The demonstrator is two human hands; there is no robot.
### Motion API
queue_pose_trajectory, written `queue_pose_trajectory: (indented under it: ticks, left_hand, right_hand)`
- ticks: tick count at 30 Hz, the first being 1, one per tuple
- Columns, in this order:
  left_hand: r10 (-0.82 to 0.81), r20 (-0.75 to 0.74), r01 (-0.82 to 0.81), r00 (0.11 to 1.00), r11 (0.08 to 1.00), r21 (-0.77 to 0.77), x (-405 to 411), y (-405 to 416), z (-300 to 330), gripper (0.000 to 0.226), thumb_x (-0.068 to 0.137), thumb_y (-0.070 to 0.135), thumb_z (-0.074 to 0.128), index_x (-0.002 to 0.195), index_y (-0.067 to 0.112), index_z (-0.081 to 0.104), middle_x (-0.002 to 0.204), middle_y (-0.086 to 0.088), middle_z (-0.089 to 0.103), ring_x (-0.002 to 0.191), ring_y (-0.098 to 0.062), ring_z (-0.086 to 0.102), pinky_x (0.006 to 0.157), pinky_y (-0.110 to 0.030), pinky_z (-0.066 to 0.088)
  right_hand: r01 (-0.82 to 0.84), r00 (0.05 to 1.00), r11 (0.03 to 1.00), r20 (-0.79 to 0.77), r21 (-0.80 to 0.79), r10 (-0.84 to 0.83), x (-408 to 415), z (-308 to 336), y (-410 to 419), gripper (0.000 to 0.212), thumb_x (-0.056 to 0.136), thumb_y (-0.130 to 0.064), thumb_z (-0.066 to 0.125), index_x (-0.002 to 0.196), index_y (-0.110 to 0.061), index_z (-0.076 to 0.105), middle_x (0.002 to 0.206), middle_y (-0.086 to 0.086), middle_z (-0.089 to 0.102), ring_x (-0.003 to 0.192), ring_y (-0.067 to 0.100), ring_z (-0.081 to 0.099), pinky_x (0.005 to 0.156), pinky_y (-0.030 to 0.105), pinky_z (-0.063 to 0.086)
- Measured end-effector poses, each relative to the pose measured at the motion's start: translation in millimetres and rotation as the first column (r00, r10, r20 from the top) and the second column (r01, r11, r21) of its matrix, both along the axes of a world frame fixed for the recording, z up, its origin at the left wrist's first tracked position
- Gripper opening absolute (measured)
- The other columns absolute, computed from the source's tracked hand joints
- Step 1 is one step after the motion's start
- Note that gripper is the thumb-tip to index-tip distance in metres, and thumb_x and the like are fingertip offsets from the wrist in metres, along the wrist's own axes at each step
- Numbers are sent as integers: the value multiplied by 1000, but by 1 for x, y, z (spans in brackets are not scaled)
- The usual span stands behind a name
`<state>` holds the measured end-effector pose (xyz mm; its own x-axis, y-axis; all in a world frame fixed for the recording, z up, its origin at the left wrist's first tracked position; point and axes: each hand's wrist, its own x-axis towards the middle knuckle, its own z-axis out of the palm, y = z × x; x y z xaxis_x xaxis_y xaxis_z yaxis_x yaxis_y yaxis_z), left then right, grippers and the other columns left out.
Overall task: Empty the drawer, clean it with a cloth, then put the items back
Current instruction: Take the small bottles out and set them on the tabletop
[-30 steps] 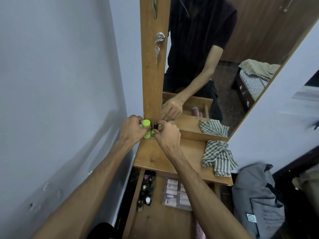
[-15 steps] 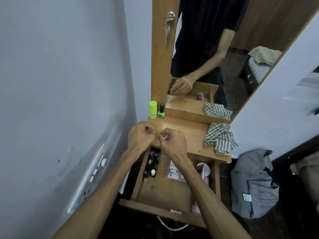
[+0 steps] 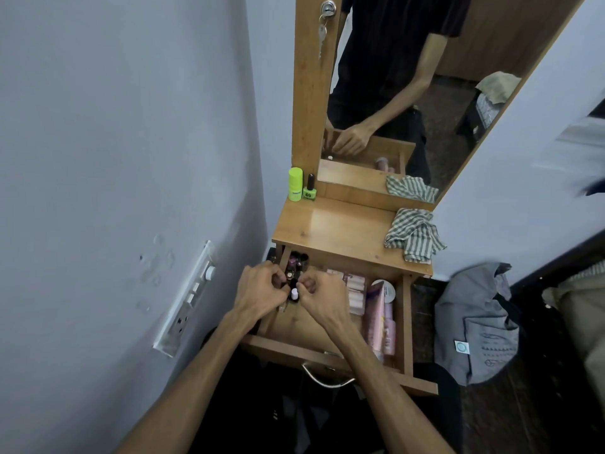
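Note:
The wooden drawer point(image 3: 406, 326) stands pulled out under the dresser top point(image 3: 330, 232). Both my hands reach into its left back corner, among a cluster of small dark nail polish bottles point(image 3: 294, 263). My left hand point(image 3: 258, 291) curls its fingers round one dark bottle. My right hand point(image 3: 322, 301) pinches a small white-capped bottle point(image 3: 294, 294) just beside it. Pink tubes point(image 3: 381, 324) and a pack of pale pink pieces point(image 3: 355, 290) lie in the drawer's right half. A lime-green stick point(image 3: 295, 184) and a green nail polish point(image 3: 309, 189) stand at the top's back left. The green checked cloth point(image 3: 414, 234) lies crumpled at its right edge.
A mirror point(image 3: 409, 77) rises behind the top, with a key point(image 3: 322, 32) hanging in its frame lock. A white switch and socket panel point(image 3: 186, 299) sits on the left wall. A grey bag point(image 3: 478, 326) lies on the floor to the right. The drawer handle point(image 3: 327, 380) juts toward me.
Both hands let go of the green stick and green polish on the top, drew back and went down into the drawer's left back corner. The camera tilted downward.

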<state>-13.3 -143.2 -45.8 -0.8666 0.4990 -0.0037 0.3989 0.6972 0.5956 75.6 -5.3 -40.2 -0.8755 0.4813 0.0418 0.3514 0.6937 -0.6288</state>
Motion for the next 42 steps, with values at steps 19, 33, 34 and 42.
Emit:
queue_pose_trajectory:
  ticks: [19, 33, 34, 42]
  left_hand:
    - [-81, -67, 67, 994, 979, -193, 10, -6, -14, 16, 76, 32, 79, 90, 27, 75, 85, 16, 55, 83, -10, 57, 77, -27, 30]
    - [-107, -54, 103, 993, 993, -65, 11, -11, -2, 9, 73, 28, 82, 79, 25, 75, 75, 13, 59, 71, -6, 54, 82, -29, 39]
    - [-114, -55, 112, 992, 993, -46, 9, -11, 2, 10, 73, 28, 82, 78, 25, 74, 75, 12, 59, 70, -6, 55, 82, -29, 39]
    - [-168, -127, 176, 977, 983, 49, -17, -1, 47, 12, 72, 25, 85, 79, 25, 75, 72, 17, 59, 64, -2, 56, 69, -20, 39]
  right_hand:
    - [-33, 985, 996, 170, 84, 18, 2, -19, -18, 22, 87, -38, 59, 99, -23, 70, 80, -1, 73, 81, 24, 69, 69, 37, 56]
    - [7, 989, 999, 148, 32, -11, 24, 8, -11, 40, 82, -28, 66, 51, -26, 40, 42, -11, 42, 49, 7, 42, 54, 27, 31]
    - [6, 990, 1000, 144, 21, -9, 24, 11, -10, 36, 81, -28, 66, 53, -27, 44, 42, -11, 42, 49, 7, 42, 53, 26, 31]
    - [-3, 1000, 999, 28, 41, 2, 6, 44, 6, 14, 75, -34, 66, 84, -27, 75, 67, -10, 72, 71, 13, 68, 65, 27, 53]
